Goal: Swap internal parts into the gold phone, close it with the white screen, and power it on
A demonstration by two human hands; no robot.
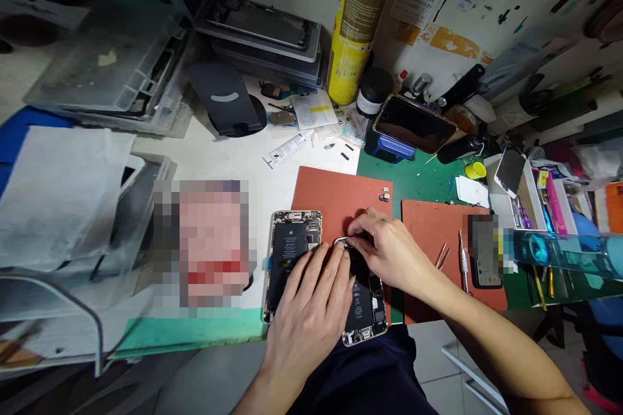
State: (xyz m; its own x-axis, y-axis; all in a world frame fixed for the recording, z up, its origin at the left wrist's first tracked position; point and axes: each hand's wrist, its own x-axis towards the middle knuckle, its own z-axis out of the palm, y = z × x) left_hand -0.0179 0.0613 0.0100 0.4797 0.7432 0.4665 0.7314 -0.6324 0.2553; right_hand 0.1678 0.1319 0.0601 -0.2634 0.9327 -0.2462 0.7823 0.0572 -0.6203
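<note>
- The right phone (363, 318), opened with its black battery showing, lay on a brick-red mat (331, 188), its 6 o'clock end by the table (253, 165) edge.
- The left hand (309, 305) lay palm down between the two phones, covering part of each, its longest fingertips at the right phone's 11 o'clock corner; its grip could not be told, being hidden underneath.
- The right hand (389, 243) reached in from 4 o'clock, its grip narrow at the right phone's 12 o'clock end; whether it held a tiny part could not be told.
- Seen from the right phone, the left phone (287, 246), also opened, lay just beside it toward 9 o'clock.
- Small metal parts (384, 196) sat at 1 o'clock.
- Near 3 o'clock, tweezers (442, 256) and a screwdriver (463, 262) lay on a second mat (423, 220).
- A spray can (353, 32) stood at 12 o'clock, a tube (286, 150) lay at 11.
</note>
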